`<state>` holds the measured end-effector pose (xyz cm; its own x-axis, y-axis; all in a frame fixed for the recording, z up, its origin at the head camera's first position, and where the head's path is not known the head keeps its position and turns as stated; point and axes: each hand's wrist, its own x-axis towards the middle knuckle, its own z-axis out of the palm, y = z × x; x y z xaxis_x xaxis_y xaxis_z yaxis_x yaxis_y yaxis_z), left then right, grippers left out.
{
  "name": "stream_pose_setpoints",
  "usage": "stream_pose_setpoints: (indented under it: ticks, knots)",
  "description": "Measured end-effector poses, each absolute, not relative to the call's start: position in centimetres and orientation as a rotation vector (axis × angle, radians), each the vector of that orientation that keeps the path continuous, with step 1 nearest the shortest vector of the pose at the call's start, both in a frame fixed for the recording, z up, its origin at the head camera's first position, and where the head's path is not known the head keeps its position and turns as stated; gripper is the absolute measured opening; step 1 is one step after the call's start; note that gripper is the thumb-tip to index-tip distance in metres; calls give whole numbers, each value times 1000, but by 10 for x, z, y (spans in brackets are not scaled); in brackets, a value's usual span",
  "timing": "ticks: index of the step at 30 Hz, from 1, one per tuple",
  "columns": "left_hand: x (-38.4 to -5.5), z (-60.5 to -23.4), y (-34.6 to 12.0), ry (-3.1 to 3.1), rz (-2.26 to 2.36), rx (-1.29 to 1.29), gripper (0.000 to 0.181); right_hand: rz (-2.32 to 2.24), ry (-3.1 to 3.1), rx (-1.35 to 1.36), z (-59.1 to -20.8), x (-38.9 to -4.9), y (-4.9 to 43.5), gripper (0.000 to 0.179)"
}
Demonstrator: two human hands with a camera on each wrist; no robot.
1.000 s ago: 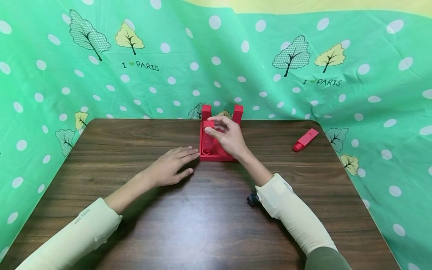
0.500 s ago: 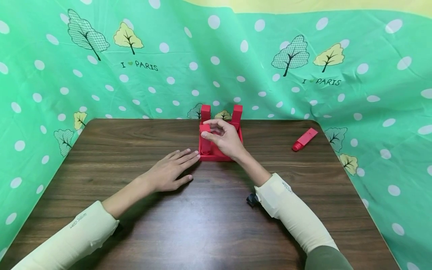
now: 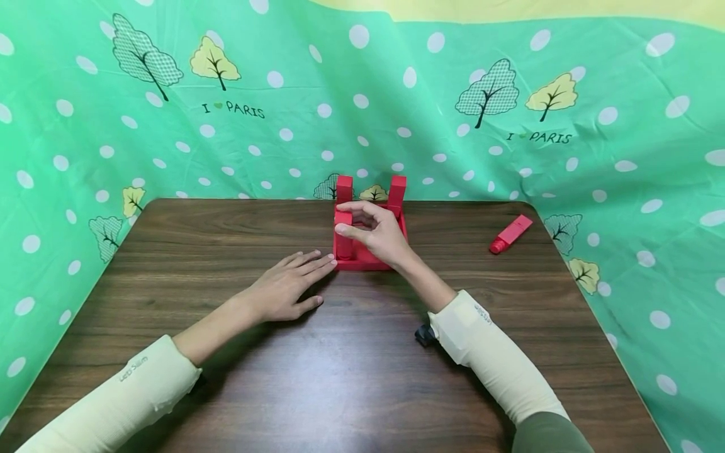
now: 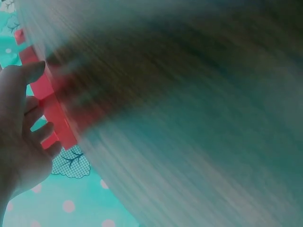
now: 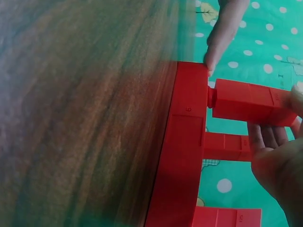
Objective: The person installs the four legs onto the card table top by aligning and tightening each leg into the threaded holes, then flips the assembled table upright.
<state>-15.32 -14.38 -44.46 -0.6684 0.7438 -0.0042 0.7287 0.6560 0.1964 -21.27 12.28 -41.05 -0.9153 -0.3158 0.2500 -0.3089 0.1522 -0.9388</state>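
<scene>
My right hand (image 3: 382, 236) pinches the top of a red square post (image 3: 343, 242) between thumb and fingers. The post stands upright at the near left corner of a red shallow frame (image 3: 368, 267); in the right wrist view, a narrow neck of the post (image 5: 251, 101) meets the frame (image 5: 182, 146). My left hand (image 3: 283, 289) lies on the table with straight fingers, its fingertips touching the frame's near left corner. Two similar posts, back left (image 3: 344, 189) and back right (image 3: 398, 190), stand on the frame's far side.
A loose red post (image 3: 512, 233) with a threaded end lies at the right of the brown wooden table (image 3: 317, 390). Behind the table hangs a green dotted curtain (image 3: 362, 75). A small black piece (image 3: 425, 335) sits under the right sleeve.
The post in my right hand has gone from tilted above the corner to upright and slightly lower, moving a little left. My left fingers have spread and shifted slightly against the corner.
</scene>
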Motion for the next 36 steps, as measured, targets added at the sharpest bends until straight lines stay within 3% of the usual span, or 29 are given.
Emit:
stream_pose_setpoints:
  ticks: [12, 36]
  knots:
    - [-151, -446, -142, 2777, 281, 1230, 78, -1696, 2496, -811, -411, -211, 129, 47]
    - [-154, -447, -144, 2786, 308, 1273, 77, -1616, 2521, -801, -406, -215, 137, 47]
